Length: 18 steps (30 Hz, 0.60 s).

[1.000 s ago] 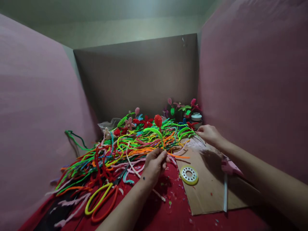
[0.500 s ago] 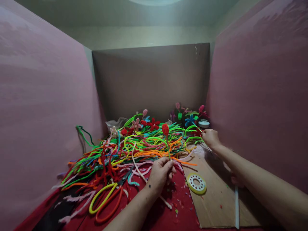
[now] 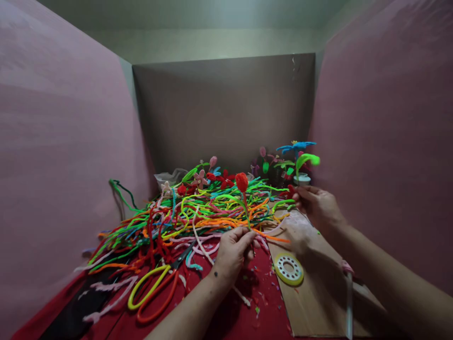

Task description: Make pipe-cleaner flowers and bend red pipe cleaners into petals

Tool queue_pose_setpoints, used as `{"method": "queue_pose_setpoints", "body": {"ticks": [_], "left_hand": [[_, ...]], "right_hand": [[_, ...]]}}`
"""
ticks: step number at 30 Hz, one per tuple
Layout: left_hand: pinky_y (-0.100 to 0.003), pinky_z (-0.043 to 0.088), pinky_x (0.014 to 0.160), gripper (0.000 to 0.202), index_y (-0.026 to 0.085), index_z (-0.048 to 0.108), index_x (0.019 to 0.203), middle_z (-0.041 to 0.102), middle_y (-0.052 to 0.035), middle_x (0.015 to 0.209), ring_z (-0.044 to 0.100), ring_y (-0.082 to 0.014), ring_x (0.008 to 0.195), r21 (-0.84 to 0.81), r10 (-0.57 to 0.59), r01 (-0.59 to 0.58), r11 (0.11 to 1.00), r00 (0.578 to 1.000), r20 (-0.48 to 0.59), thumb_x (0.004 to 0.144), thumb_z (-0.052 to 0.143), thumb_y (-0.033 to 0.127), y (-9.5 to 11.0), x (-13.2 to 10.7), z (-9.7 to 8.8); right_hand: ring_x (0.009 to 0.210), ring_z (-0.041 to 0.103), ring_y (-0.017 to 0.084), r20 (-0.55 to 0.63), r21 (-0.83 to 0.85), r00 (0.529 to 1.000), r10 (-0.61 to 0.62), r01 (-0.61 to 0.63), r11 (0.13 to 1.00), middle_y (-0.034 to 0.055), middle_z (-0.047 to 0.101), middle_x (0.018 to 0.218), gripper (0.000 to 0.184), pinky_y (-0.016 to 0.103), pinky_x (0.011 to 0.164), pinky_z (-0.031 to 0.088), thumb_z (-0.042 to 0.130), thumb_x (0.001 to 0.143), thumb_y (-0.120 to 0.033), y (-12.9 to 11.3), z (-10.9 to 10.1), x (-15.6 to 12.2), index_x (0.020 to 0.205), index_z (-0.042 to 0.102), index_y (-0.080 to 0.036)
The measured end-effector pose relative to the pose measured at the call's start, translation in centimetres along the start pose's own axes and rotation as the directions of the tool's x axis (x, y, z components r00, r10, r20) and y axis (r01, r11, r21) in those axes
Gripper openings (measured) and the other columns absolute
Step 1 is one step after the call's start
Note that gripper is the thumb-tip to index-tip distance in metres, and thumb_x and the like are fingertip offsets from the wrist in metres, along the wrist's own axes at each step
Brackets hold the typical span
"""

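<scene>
A: Pink walls [image 3: 63, 141] flank a grey-brown panel [image 3: 226, 118], and a red cloth [image 3: 267, 314] spreads below, with cardboard [image 3: 311, 307] at its right. Where are the flowers?

B: The red flower [image 3: 241, 182] is directly above the left hand [image 3: 235, 252]. Its stem runs down into a closed pinch of thumb and forefinger, long axis upright, the head leaning a little left

A: And the blue flower [image 3: 299, 147]?

B: Above the right hand [image 3: 316, 203], whose thumb and fingers are drawn together. They hide most of the stem, but I judge they grip it, with a green leaf [image 3: 307, 161] curving rightward under the petals

A: So how do the two relate?

B: Both stand roughly upright, heads well apart, blue to the right of red and higher. The left hand is nearer the wearer; the right reaches farther out. The tape reel [image 3: 280, 268] lies on the cardboard, between the forearms
</scene>
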<state>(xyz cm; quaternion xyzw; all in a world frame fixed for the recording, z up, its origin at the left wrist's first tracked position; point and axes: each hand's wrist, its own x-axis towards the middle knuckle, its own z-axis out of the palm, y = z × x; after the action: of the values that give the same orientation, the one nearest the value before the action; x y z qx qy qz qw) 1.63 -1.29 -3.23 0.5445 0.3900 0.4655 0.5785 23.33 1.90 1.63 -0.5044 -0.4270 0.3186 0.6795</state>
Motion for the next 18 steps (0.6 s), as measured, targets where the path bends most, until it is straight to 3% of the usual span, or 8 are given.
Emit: {"method": "queue_pose_setpoints", "body": {"ticks": [1, 4, 6, 10, 14, 18], "left_hand": [[-0.015, 0.026, 0.031, 0.028, 0.011, 0.058, 0.064, 0.057, 0.0005, 0.051, 0.037, -0.0031, 0.033, -0.024, 0.012, -0.012, 1.0, 1.0, -0.022, 0.07, 0.062, 0.038, 0.2, -0.1, 0.1], [-0.016, 0.03, 0.033, 0.027, 0.012, 0.057, 0.063, 0.06, -0.0005, 0.057, 0.042, -0.0051, 0.037, -0.097, 0.066, -0.074, 0.993, 0.995, -0.079, 0.066, 0.066, 0.037, 0.6, -0.3, 0.3], [-0.017, 0.029, 0.033, 0.026, 0.012, 0.057, 0.061, 0.055, 0.0014, 0.051, 0.041, -0.0055, 0.037, -0.073, 0.11, -0.117, 0.99, 0.989, -0.098, 0.068, 0.064, 0.037, 0.8, -0.5, 0.4], [-0.017, 0.029, 0.037, 0.027, 0.013, 0.057, 0.058, 0.047, 0.004, 0.043, 0.038, -0.0049, 0.037, 0.046, 0.175, -0.171, 0.984, 0.981, -0.083, 0.074, 0.059, 0.035, 1.0, -0.8, 0.5], [-0.018, 0.033, 0.037, 0.024, 0.014, 0.055, 0.058, 0.049, 0.004, 0.044, 0.041, -0.0061, 0.037, 0.002, 0.146, -0.147, 0.989, 0.984, -0.102, 0.073, 0.06, 0.032, 0.8, -0.9, 0.9], [-0.019, 0.037, 0.037, 0.019, 0.015, 0.057, 0.064, 0.051, 0.0041, 0.043, 0.044, -0.0075, 0.035, -0.022, 0.125, -0.127, 0.992, 0.989, -0.074, 0.074, 0.059, 0.031, 0.5, -0.9, 1.0]], "right_hand": [[0.046, 0.047, 0.01, 0.077, 0.041, 0.997, 0.028, -0.031, 0.999, 0.0017, 0.057, 0.057, 0.032, 0.022, 0.042, 0.032, 0.068, 0.057, -0.044, -0.2, 0.5, -1.3, 0.068, 0.057, -0.015], [0.053, 0.049, 0.009, 0.369, 0.224, 0.922, 0.115, -0.208, 0.952, 0.0022, 0.06, 0.063, 0.025, 0.022, 0.048, 0.035, 0.07, 0.063, -0.037, -0.1, 2.2, -5.0, 0.068, 0.059, -0.015], [0.052, 0.045, 0.008, 0.461, 0.225, 0.872, 0.163, -0.292, 0.93, 0.0001, 0.056, 0.06, 0.024, 0.021, 0.05, 0.033, 0.069, 0.066, -0.036, 0.6, 3.2, -6.9, 0.062, 0.057, -0.015], [0.047, 0.036, 0.007, 0.449, 0.201, 0.876, 0.177, -0.292, 0.935, -0.0039, 0.045, 0.051, 0.026, 0.022, 0.047, 0.028, 0.068, 0.068, -0.033, 2.2, 4.1, -8.8, 0.054, 0.053, -0.016], [0.055, 0.044, 0.01, 0.493, 0.207, 0.846, 0.201, -0.339, 0.918, -0.0021, 0.052, 0.06, 0.019, 0.024, 0.055, 0.034, 0.068, 0.066, -0.033, 3.1, 4.3, -9.4, 0.062, 0.059, -0.017], [0.062, 0.048, 0.012, 0.461, 0.135, 0.873, 0.162, -0.249, 0.959, -0.0007, 0.057, 0.063, 0.017, 0.025, 0.061, 0.037, 0.068, 0.066, -0.033, 3.0, 4.3, -9.9, 0.066, 0.063, -0.017]]}}
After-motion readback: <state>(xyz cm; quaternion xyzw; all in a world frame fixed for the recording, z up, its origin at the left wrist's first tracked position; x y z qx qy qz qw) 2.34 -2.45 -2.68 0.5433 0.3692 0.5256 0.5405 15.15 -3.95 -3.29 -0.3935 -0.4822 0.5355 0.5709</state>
